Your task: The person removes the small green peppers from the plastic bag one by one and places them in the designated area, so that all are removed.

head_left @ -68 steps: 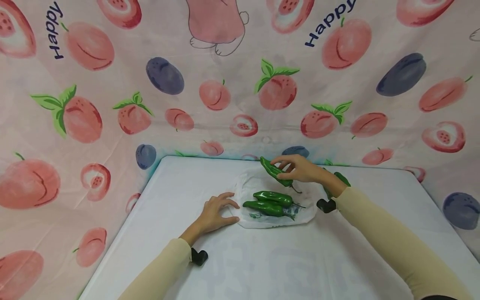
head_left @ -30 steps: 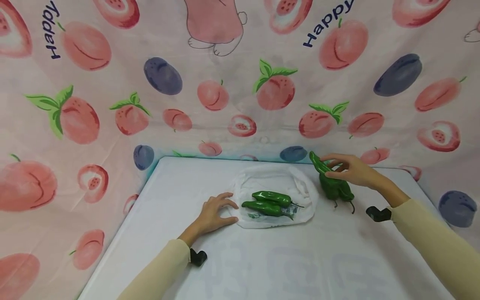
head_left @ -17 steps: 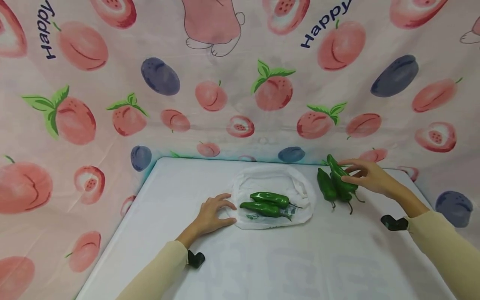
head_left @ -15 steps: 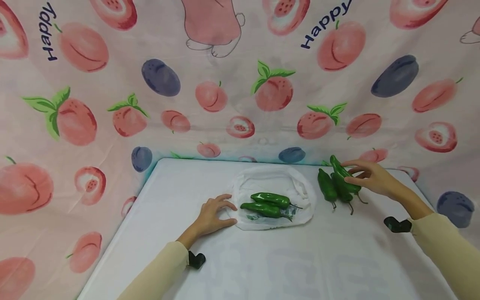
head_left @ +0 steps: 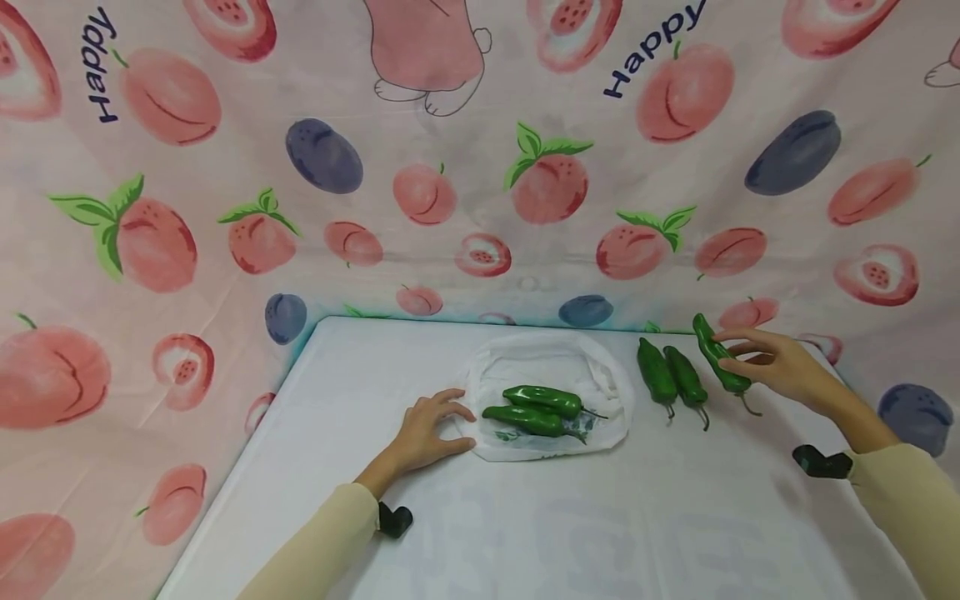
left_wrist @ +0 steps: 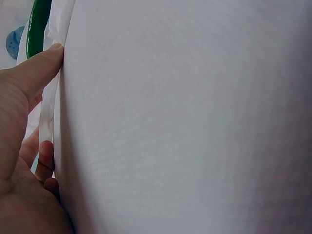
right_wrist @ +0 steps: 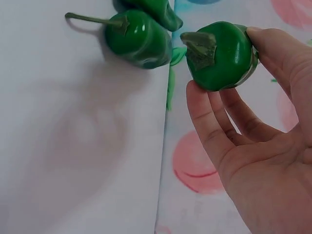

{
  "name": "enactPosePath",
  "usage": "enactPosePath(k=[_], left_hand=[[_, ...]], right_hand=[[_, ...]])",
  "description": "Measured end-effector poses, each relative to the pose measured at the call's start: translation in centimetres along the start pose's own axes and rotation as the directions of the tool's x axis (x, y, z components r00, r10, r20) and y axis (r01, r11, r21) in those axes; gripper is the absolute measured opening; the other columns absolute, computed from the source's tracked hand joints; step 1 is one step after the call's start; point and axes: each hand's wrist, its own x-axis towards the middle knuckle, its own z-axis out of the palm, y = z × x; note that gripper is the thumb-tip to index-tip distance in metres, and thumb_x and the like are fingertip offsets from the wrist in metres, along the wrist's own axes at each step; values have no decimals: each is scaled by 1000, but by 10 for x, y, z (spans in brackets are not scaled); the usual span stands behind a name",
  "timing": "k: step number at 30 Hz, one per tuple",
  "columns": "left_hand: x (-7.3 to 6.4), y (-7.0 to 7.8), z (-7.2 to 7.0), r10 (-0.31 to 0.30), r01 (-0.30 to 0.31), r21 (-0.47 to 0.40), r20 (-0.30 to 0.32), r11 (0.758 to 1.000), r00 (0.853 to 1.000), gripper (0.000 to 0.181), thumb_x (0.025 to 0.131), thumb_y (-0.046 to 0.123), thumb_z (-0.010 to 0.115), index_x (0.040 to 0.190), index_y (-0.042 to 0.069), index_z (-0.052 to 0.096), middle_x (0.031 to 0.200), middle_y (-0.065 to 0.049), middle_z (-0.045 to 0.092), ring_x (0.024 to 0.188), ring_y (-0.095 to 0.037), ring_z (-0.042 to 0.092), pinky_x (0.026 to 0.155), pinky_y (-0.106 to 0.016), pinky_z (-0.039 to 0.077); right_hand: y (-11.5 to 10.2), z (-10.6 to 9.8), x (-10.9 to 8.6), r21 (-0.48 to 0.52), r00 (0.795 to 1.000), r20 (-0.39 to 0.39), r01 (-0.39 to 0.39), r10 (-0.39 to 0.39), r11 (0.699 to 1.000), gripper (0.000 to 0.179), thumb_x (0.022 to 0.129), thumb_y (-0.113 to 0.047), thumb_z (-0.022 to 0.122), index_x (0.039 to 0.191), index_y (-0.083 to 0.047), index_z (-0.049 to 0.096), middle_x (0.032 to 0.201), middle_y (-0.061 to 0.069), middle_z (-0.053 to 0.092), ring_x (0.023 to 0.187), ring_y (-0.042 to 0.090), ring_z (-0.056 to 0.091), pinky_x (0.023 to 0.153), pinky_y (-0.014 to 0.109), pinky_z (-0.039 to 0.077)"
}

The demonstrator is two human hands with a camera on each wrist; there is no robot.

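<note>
My right hand [head_left: 783,367] pinches a long green pepper [head_left: 716,357] between thumb and fingertips at the back right of the table. In the right wrist view this pepper [right_wrist: 229,58] points its stem at the camera, and its shadow falls on the cloth. Left of it, two green peppers [head_left: 657,371] lie side by side, stems toward me. A white plastic bag [head_left: 547,358] is spread at the middle, with two more green peppers [head_left: 542,398] on it. My left hand [head_left: 423,429] rests at the bag's left edge, thumb and fingers spread apart along it.
The white-covered table [head_left: 600,525] ends at the back against a pink fruit-print cloth [head_left: 450,83], which also hangs at both sides. A small black device [head_left: 395,519] sits at my left wrist.
My right hand has carried the pepper from over the bag to the right, past the two peppers lying there, and lowered it beside them. My left hand has stayed at the bag's edge.
</note>
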Motion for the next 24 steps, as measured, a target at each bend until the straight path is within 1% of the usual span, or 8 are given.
enactPosePath(k=[7, 9, 11, 13, 16, 19, 21, 24], left_hand=[[1, 0, 0, -16, 16, 15, 14, 1000, 1000, 27, 86, 36, 84, 110, 30, 73, 155, -2, 49, 126, -32, 48, 102, -57, 30], [0, 0, -1, -17, 17, 15, 16, 1000, 1000, 27, 86, 36, 84, 110, 30, 73, 155, -2, 49, 126, -32, 48, 103, -57, 30], [0, 1, -1, -16, 16, 15, 15, 1000, 1000, 27, 86, 35, 84, 110, 29, 74, 155, -2, 49, 126, -32, 48, 103, -58, 30], [0, 1, -1, -15, 15, 16, 15, 1000, 1000, 27, 86, 35, 84, 110, 29, 74, 155, -2, 49, 125, -33, 48, 103, -58, 30], [0, 1, -1, -14, 13, 18, 15, 1000, 1000, 27, 86, 35, 84, 111, 29, 74, 155, -2, 49, 125, -33, 48, 102, -58, 31], [0, 0, -1, -15, 15, 20, 16, 1000, 1000, 27, 86, 36, 84, 111, 29, 74, 155, -2, 49, 126, -32, 48, 102, -57, 31], [1, 0, 0, -12, 12, 19, 12, 1000, 1000, 27, 86, 36, 84, 110, 29, 74, 155, -3, 49, 125, -33, 48, 101, -57, 31], [1, -1, 1, -2, 2, 15, 1, 1000, 1000, 26, 86, 36, 84, 109, 29, 74, 154, -3, 50, 124, -33, 49, 99, -56, 32]], right_hand=[[9, 0, -3, -3, 999, -4, -45, 45, 999, 52, 97, -34, 72, 142, -11, 59, 132, 21, 63, 97, -11, 58, 73, 25, 55], [12, 1, -3, 8, 999, -10, -45, 45, 999, 52, 97, -33, 73, 142, -11, 59, 131, 22, 64, 94, -14, 56, 72, 25, 55], [14, 2, -3, 17, 998, -12, -54, 54, 998, 52, 97, -34, 72, 142, -10, 58, 130, 22, 64, 95, -12, 57, 72, 26, 55], [16, 3, -3, 20, 997, -10, -72, 72, 997, 54, 98, -35, 72, 143, -10, 57, 131, 22, 63, 97, -4, 61, 74, 28, 56], [19, 5, -4, 26, 994, -1, -105, 105, 994, 57, 99, -39, 70, 145, -9, 55, 134, 24, 61, 107, 18, 65, 78, 37, 57], [24, 8, -4, 48, 991, 11, -133, 132, 990, 59, 99, -40, 68, 146, -8, 53, 137, 25, 58, 116, 40, 60, 81, 44, 57], [28, 10, -3, 64, 990, 16, -144, 143, 988, 60, 100, -41, 68, 146, -7, 52, 138, 26, 57, 118, 46, 57, 80, 42, 57], [33, 12, -2, 81, 989, 21, -150, 149, 985, 59, 100, -40, 68, 146, -8, 52, 137, 26, 57, 118, 44, 57, 78, 35, 56]])
